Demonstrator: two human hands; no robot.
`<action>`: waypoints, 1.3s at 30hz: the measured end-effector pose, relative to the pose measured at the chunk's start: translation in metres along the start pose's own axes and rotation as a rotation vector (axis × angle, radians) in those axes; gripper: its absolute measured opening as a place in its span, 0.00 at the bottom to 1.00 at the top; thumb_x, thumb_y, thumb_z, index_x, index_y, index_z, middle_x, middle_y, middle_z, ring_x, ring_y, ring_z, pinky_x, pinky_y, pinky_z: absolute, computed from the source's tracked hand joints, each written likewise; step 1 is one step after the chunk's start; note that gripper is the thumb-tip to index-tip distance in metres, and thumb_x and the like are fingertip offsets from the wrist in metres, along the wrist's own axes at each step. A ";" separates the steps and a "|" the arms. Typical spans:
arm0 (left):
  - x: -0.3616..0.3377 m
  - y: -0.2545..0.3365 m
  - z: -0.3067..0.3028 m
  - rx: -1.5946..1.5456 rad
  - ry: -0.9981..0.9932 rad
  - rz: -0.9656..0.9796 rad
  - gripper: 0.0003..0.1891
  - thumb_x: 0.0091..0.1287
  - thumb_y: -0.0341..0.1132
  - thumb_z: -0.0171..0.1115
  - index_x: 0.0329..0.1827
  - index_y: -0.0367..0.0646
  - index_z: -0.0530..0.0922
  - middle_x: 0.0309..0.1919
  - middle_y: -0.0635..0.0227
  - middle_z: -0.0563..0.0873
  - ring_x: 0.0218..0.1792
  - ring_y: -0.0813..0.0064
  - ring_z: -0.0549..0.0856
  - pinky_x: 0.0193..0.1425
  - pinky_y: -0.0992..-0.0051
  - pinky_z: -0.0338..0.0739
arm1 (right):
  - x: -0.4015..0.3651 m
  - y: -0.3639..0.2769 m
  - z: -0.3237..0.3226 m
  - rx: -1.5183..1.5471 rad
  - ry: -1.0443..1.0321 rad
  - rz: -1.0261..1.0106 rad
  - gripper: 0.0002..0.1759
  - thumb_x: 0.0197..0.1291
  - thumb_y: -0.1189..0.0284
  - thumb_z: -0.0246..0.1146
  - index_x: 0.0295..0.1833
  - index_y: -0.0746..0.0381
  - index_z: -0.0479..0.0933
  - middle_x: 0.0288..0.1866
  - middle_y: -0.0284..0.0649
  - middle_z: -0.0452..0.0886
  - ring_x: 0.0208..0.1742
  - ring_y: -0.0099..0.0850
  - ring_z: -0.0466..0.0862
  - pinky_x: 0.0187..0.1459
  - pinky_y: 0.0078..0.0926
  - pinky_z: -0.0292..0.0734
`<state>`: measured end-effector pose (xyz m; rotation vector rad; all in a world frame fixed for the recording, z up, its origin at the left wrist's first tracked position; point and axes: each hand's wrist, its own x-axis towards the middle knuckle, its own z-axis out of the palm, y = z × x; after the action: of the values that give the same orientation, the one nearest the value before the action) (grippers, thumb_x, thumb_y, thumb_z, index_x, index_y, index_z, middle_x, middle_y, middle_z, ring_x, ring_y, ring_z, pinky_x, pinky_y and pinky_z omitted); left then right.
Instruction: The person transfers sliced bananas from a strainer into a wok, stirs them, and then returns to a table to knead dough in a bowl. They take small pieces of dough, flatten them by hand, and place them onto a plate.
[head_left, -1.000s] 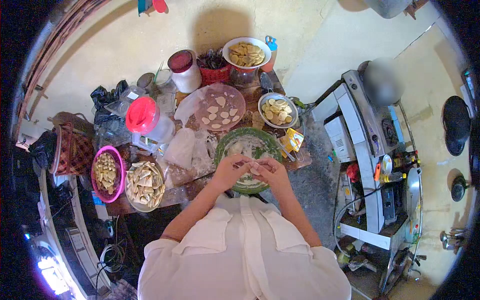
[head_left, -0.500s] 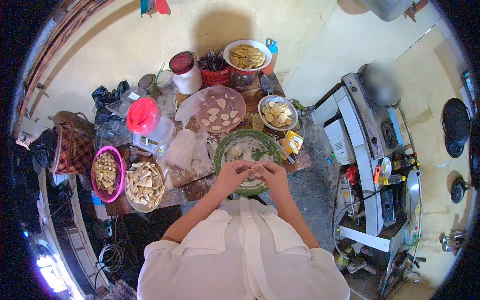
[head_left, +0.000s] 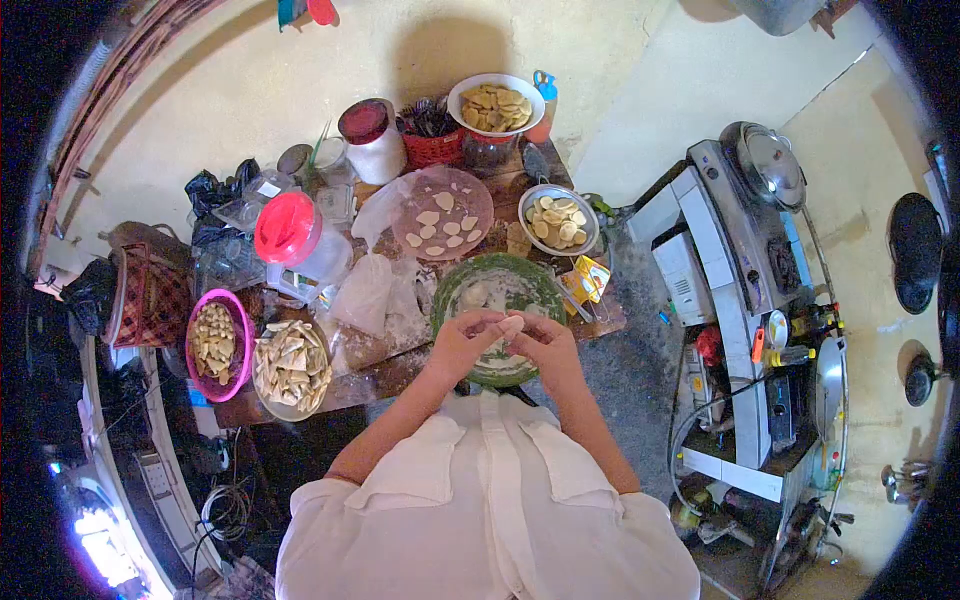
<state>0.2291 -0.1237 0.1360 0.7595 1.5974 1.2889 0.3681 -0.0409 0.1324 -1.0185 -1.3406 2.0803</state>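
Both my hands are raised over the near part of a green basin (head_left: 447, 290) dusted with white flour. Between my fingertips is a small pale piece of dough (head_left: 512, 326). My left hand (head_left: 468, 338) pinches it from the left, and my right hand (head_left: 545, 340) holds it from the right. A lump of dough (head_left: 476, 295) lies in the basin beyond my hands. Behind the basin, a round pink tray (head_left: 478, 190) carries several flat pale dough pieces (head_left: 444, 201).
Right of the tray stands a bowl of pale discs (head_left: 555, 222), with a yellow box (head_left: 588, 279) nearer me. A white bowl (head_left: 455, 100) is at the back. Left are a red-lidded pitcher (head_left: 288, 228), a pink basket (head_left: 247, 350) and a plate of cut pieces (head_left: 291, 370). A stove (head_left: 745, 235) stands right.
The dough piece shows more clearly between my fingertips, and my fingers have shifted slightly around it. The view has moved a little.
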 end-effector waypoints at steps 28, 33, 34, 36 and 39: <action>0.018 -0.034 -0.007 -0.331 0.042 -0.240 0.15 0.62 0.38 0.63 0.46 0.38 0.79 0.36 0.70 0.84 0.36 0.81 0.80 0.41 0.80 0.74 | 0.018 0.016 0.001 0.120 0.091 0.061 0.14 0.62 0.68 0.58 0.48 0.66 0.75 0.42 0.41 0.80 0.39 0.27 0.81 0.40 0.26 0.80; 0.044 -0.042 -0.032 -0.534 0.113 -0.312 0.14 0.62 0.38 0.62 0.47 0.40 0.79 0.36 0.73 0.82 0.34 0.83 0.79 0.40 0.81 0.73 | 0.026 0.015 -0.004 0.105 0.086 0.148 0.19 0.64 0.66 0.52 0.57 0.63 0.70 0.49 0.42 0.79 0.48 0.31 0.79 0.47 0.31 0.78; 0.053 -0.041 -0.039 -0.494 0.133 -0.292 0.14 0.63 0.39 0.61 0.46 0.40 0.79 0.35 0.73 0.82 0.34 0.81 0.79 0.41 0.79 0.74 | 0.029 0.017 -0.007 0.118 0.088 0.173 0.19 0.64 0.66 0.52 0.58 0.63 0.70 0.49 0.43 0.79 0.47 0.31 0.79 0.47 0.30 0.78; 0.076 -0.035 -0.051 -0.413 0.173 -0.251 0.14 0.63 0.41 0.59 0.44 0.38 0.79 0.35 0.71 0.82 0.35 0.78 0.80 0.43 0.76 0.76 | 0.033 0.030 -0.015 0.123 0.087 0.173 0.20 0.63 0.64 0.53 0.57 0.63 0.70 0.49 0.43 0.79 0.46 0.30 0.80 0.46 0.29 0.77; 0.127 -0.044 -0.071 -0.128 0.227 -0.087 0.13 0.60 0.39 0.63 0.41 0.40 0.81 0.32 0.73 0.83 0.30 0.81 0.79 0.37 0.78 0.74 | 0.037 0.038 -0.019 0.100 0.110 0.219 0.20 0.64 0.64 0.52 0.56 0.63 0.72 0.48 0.42 0.80 0.45 0.31 0.81 0.47 0.29 0.76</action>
<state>0.1176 -0.0513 0.0613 0.4735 1.6878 1.4382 0.3607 -0.0198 0.0802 -1.2643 -1.1015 2.1876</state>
